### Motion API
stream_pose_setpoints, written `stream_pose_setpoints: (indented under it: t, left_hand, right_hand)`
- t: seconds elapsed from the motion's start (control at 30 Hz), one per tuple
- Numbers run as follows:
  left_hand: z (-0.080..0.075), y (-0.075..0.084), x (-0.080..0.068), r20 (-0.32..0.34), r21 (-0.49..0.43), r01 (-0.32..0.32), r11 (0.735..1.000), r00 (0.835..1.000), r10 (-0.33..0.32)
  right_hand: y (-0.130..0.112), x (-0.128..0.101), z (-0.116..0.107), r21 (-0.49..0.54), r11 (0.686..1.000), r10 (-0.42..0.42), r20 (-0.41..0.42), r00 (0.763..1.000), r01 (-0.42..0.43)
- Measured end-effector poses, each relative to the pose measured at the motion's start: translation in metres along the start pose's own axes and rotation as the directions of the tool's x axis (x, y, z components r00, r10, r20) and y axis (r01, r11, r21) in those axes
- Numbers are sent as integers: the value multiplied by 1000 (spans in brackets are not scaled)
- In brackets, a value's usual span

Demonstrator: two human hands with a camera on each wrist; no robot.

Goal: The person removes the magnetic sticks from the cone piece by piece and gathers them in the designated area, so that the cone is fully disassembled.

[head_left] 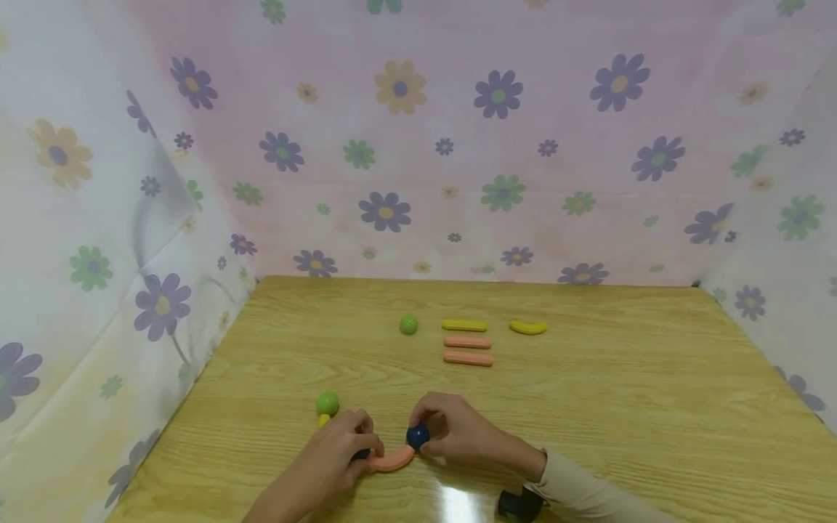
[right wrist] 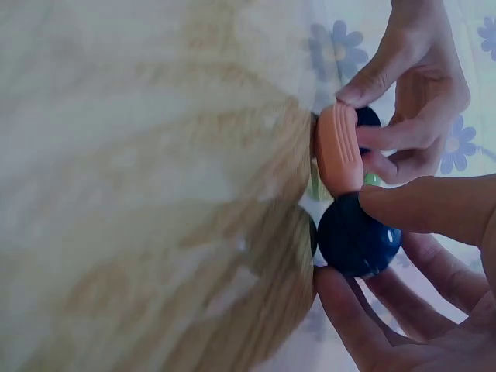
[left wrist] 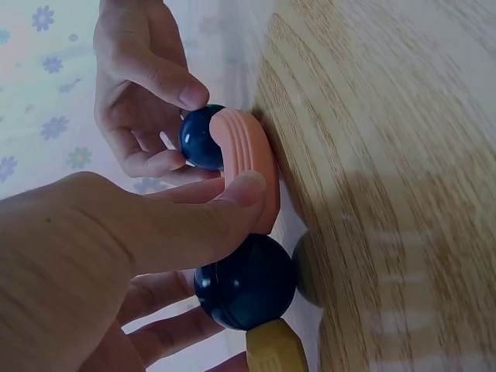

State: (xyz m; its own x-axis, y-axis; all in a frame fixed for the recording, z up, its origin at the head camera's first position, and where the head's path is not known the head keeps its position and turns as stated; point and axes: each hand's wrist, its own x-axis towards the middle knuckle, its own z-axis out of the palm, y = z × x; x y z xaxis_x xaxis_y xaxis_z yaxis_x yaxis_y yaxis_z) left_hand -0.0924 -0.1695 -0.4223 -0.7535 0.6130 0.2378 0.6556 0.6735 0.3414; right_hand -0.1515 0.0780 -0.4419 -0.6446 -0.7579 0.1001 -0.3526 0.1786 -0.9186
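Observation:
My right hand [head_left: 461, 430] pinches a dark blue ball [head_left: 418, 436] between thumb and fingers at the right end of a curved pink stick [head_left: 392, 460]. With thumb and finger, my left hand [head_left: 343, 447] grips that stick near its other end. A second dark blue ball [left wrist: 246, 281] joins this left end, mostly hidden under the left hand in the head view. From that ball runs a yellow stick [left wrist: 277, 346], and a green ball [head_left: 328, 403] sits beyond at its far end. In the right wrist view the right-hand ball [right wrist: 358, 235] meets the pink stick [right wrist: 339, 149].
Farther back on the wooden table [head_left: 588, 407] lie a green ball [head_left: 408, 324], a straight yellow stick [head_left: 464, 325], a curved yellow stick [head_left: 528, 327] and two straight pink sticks [head_left: 468, 357]. A black object [head_left: 519, 504] is by the right sleeve. Flowered cloth [head_left: 451, 167] surrounds the table.

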Motion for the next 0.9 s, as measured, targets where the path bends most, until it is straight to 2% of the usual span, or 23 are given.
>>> stream_pose_setpoints:
  t: [0.07, 0.17, 0.27, 0.57, 0.8, 0.9]
  left_hand:
    - [0, 0, 1, -6, 1, -6, 1000, 1000, 6]
    - [1, 0, 1, -4, 4, -3, 1000, 1000, 3]
    - [0, 0, 1, 4, 14, 10, 1000, 1000, -10]
    - [1, 1, -1, 17, -17, 16, 1000, 1000, -15]
    - [0, 1, -1, 54, -23, 60, 998, 997, -58]
    - [0, 1, -1, 38, -12, 36, 999, 999, -35]
  right_hand:
    - [0, 1, 2, 44, 999, 4, -3, 1000, -4]
    - [0, 2, 4, 41, 999, 6, -18, 1000, -5]
    - [-1, 2, 4, 15, 1000, 12, -34, 999, -12]
    - [1, -6, -5, -178, 984, 0, -127, 992, -23]
    - [7, -18, -23, -204, 979, -37, -151, 988, 6]
    - [8, -23, -31, -218, 976, -26, -159, 987, -9]
